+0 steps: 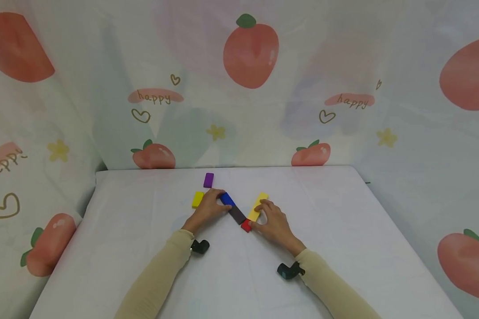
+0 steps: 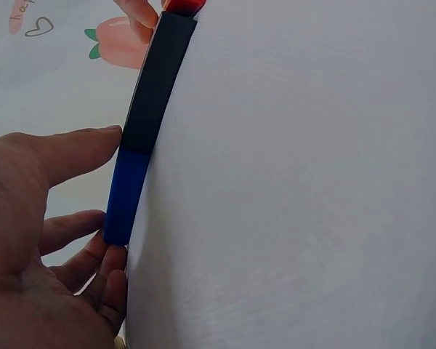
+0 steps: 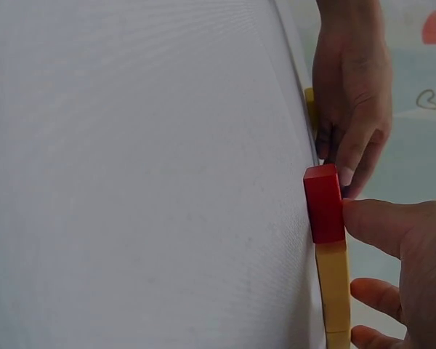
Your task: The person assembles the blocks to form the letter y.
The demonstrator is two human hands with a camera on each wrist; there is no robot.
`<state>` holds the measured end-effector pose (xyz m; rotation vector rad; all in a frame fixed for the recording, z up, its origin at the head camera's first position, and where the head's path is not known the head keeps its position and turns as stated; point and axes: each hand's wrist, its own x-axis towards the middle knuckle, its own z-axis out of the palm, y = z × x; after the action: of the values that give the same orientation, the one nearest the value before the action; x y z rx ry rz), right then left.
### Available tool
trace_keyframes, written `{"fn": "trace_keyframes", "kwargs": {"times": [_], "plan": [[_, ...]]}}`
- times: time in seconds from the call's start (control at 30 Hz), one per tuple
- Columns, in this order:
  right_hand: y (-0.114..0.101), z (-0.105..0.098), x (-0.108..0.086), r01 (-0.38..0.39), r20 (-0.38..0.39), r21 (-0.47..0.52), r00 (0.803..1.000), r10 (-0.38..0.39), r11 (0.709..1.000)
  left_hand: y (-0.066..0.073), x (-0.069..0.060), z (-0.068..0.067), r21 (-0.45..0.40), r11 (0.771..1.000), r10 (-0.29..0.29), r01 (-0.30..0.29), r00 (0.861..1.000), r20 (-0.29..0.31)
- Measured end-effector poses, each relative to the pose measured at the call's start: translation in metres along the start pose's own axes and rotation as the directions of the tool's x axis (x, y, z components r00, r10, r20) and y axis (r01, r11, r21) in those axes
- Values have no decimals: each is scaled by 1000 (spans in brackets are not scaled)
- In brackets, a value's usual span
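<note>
My left hand [image 1: 209, 207] is at a blue block [image 1: 227, 199], its thumb against the side by the seam with a dark grey block [image 1: 237, 215] and its curled fingers at the blue block's far end. A red block [image 1: 246, 225] sits at the grey block's near end. From the red block, a pale yellow bar [image 1: 257, 207] runs away to the right, so the row forms a V. My right hand [image 1: 275, 223] touches the red block with its thumb. Its fairly straight fingers lie along the yellow bar's outer side.
A bright yellow block [image 1: 197, 200] lies just left of the left hand. Farther back, near the table's rear edge, is a purple block [image 1: 209, 180]. The white-covered table [image 1: 343, 266] meets a fruit-printed cloth [image 1: 263, 128] behind and at both sides.
</note>
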<state>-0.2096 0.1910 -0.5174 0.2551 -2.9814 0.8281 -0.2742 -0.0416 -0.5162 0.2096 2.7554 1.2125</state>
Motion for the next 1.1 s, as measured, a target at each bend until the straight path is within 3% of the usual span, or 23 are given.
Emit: {"fn": "trace_keyframes", "kwargs": {"times": [1.1], "plan": [[-2, -2, 0, -6, 0, 28, 1000, 6, 1000, 3, -4, 0, -12, 1000, -14, 14, 1000, -20]]}}
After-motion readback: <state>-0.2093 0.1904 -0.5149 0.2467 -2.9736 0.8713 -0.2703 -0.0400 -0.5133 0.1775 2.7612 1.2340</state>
